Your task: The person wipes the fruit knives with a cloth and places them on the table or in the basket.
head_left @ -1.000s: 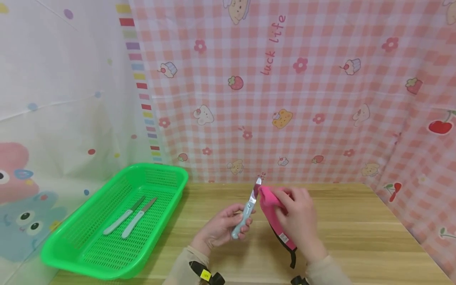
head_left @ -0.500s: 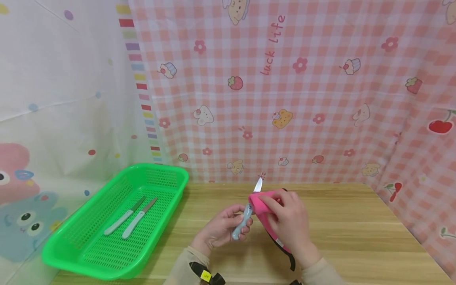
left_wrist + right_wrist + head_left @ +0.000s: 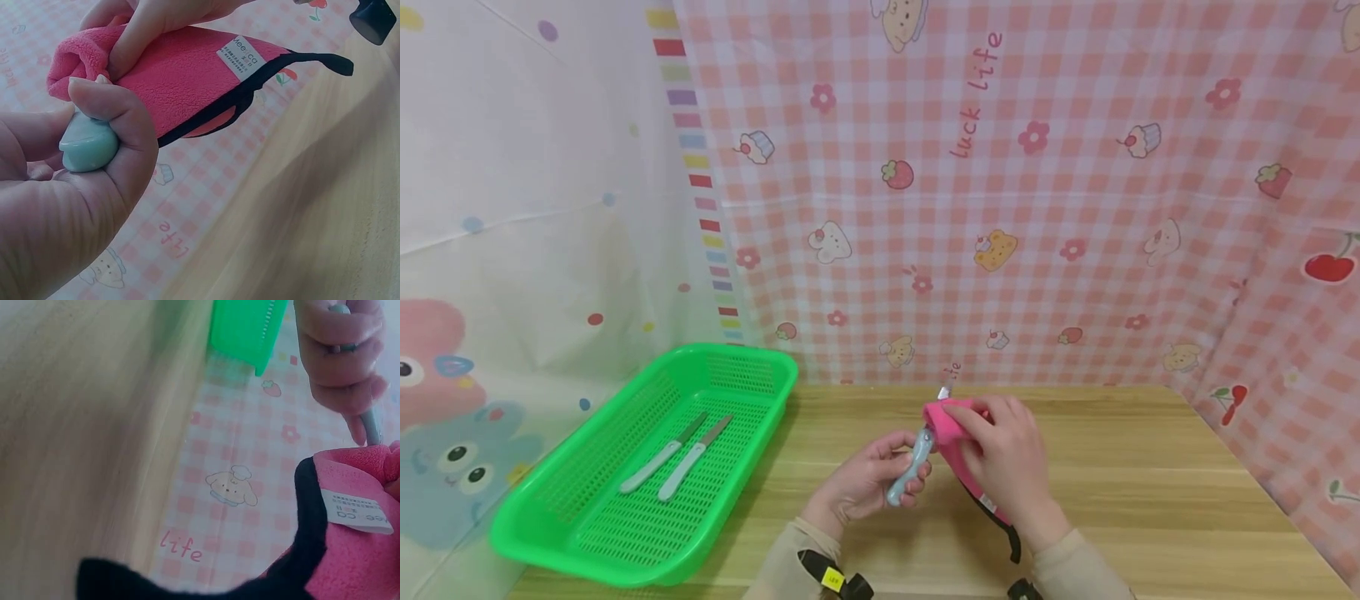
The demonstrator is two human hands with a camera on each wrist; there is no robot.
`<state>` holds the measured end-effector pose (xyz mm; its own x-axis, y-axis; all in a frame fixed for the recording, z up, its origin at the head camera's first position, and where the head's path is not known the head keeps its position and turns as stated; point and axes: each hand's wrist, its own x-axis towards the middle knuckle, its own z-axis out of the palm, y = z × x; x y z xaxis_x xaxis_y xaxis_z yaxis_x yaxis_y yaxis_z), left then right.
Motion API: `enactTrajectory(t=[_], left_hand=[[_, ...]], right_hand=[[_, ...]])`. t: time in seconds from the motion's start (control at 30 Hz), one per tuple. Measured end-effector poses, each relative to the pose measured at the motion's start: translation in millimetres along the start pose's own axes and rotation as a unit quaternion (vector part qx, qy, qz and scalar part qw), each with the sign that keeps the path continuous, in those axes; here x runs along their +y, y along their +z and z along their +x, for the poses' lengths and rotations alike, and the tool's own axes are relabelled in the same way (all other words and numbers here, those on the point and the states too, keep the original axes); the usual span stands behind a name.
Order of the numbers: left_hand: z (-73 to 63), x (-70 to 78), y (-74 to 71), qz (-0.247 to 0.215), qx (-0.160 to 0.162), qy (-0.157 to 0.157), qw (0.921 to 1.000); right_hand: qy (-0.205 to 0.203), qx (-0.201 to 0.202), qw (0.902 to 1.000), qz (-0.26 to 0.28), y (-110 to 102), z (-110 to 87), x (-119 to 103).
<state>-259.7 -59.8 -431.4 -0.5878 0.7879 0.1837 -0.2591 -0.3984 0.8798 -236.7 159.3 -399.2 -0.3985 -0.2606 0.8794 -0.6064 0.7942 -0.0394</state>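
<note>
My left hand (image 3: 868, 483) grips the pale blue-green handle of a knife (image 3: 912, 468), its blade angled up and away over the table. A pink cloth (image 3: 946, 423) with black edging and a white label is folded around the blade, which hides most of it; only the tip shows above. The fingers and thumb of my right hand (image 3: 1011, 454) pinch this cloth against the blade near the handle. In the left wrist view, the butt of the knife handle (image 3: 89, 142) sticks out of my fist, and the cloth (image 3: 181, 75) hangs toward the right.
On the left of the wooden table (image 3: 1135, 492) stands a green plastic basket (image 3: 767, 433). Two knives with pale handles (image 3: 681, 472) lie side by side in it. Checked pink curtain (image 3: 880, 208) hangs behind the table.
The right hand and cloth have moved left onto the blade, and the cloth now wraps it. Since half a second ago, the cloth covers more toward the tip. The left hand stays put.
</note>
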Motion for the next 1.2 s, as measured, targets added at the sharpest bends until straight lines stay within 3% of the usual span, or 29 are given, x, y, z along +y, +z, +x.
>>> enactTrajectory(t=[0.73, 1.0, 1.2], left_hand=[[0.6, -2.9, -2.7, 0.008, 0.001, -0.015, 0.9999], [0.6, -4.3, -4.6, 0.009, 0.006, -0.013, 0.9999], [-1.2, -3.4, -9.3, 0.000, -0.017, -0.001, 0.9999]], right_hand=[[0.046, 0.009, 0.9987, -0.020, 0, 17.1, 22], [0.092, 0.012, 0.9957, -0.010, -5, 15.4, 25], [0.106, 0.030, 0.9939, -0.003, -10, 11.1, 28]])
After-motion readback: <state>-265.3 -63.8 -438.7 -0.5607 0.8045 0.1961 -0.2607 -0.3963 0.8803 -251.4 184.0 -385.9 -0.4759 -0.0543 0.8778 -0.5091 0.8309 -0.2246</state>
